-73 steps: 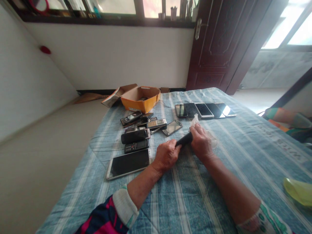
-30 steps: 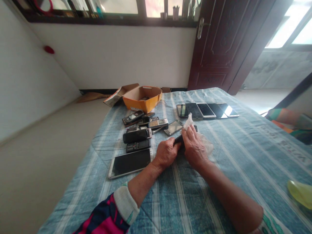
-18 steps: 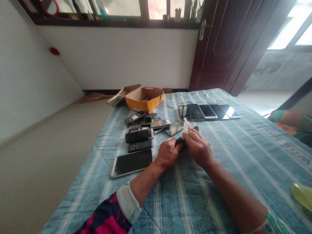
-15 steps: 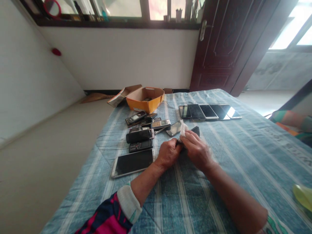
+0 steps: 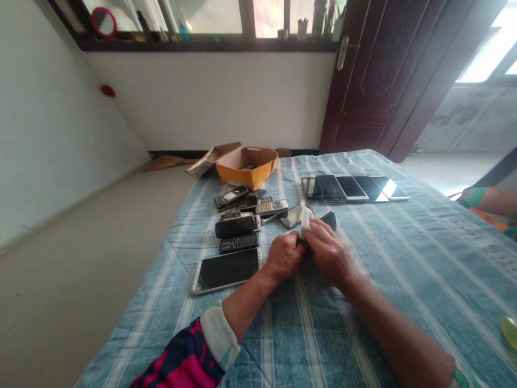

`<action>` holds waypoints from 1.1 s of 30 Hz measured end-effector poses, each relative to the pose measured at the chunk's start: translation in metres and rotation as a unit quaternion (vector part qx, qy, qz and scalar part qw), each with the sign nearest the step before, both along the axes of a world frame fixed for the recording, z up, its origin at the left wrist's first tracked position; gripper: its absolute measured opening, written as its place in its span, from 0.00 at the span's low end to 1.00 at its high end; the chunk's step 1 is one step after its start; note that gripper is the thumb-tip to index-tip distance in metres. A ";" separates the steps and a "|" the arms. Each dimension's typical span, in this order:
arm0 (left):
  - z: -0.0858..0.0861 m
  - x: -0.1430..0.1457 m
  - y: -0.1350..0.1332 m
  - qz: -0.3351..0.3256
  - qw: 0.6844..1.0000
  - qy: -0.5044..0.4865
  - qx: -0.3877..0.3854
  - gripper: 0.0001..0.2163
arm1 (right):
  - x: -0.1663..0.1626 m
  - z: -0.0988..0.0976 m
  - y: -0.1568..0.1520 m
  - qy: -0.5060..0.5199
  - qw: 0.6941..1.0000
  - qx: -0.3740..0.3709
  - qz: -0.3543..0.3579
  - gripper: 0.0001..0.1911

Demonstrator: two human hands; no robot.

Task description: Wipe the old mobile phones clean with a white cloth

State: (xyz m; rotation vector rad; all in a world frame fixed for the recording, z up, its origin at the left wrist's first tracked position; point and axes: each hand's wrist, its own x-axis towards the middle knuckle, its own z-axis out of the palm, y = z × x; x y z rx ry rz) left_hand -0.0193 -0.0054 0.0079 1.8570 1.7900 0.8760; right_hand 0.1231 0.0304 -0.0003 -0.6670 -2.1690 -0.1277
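Observation:
My left hand (image 5: 285, 256) is closed around the near end of a black phone (image 5: 328, 220) that sticks out past my fingers. On top of that phone rests my right hand (image 5: 332, 253), pinching a white wipe (image 5: 306, 216) against it. Both hands sit over the blue striped cloth (image 5: 404, 253) near the middle of the table. A large smartphone (image 5: 226, 269) lies just left of my left hand. Beyond it lies a heap of old keypad phones (image 5: 242, 215).
A row of several smartphones (image 5: 353, 188) lies side by side at the far right of the cloth. An open orange cardboard box (image 5: 246, 166) stands at the far left corner. A dark door (image 5: 375, 75) is behind. A yellow-green thing (image 5: 509, 326) shows at the right edge.
My right hand with the wipe has slid back along the black phone toward my left hand, so the phone's far end now shows. The view has shifted slightly.

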 end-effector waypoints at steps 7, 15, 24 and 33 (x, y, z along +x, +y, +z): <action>-0.003 -0.002 0.000 -0.017 0.999 -0.028 -0.002 0.09 | 0.008 -0.003 0.011 0.018 1.000 0.000 -0.002 0.13; -0.004 -0.003 0.000 -0.026 0.999 -0.039 0.003 0.08 | 0.000 0.002 -0.003 0.007 1.000 0.007 0.018 0.15; -0.004 -0.003 -0.001 -0.016 1.000 -0.015 -0.007 0.10 | 0.011 -0.002 0.011 0.019 0.999 0.011 -0.028 0.14; -0.003 -0.003 0.000 -0.010 1.000 -0.019 -0.015 0.09 | 0.009 0.000 0.006 -0.043 0.989 0.024 -0.142 0.10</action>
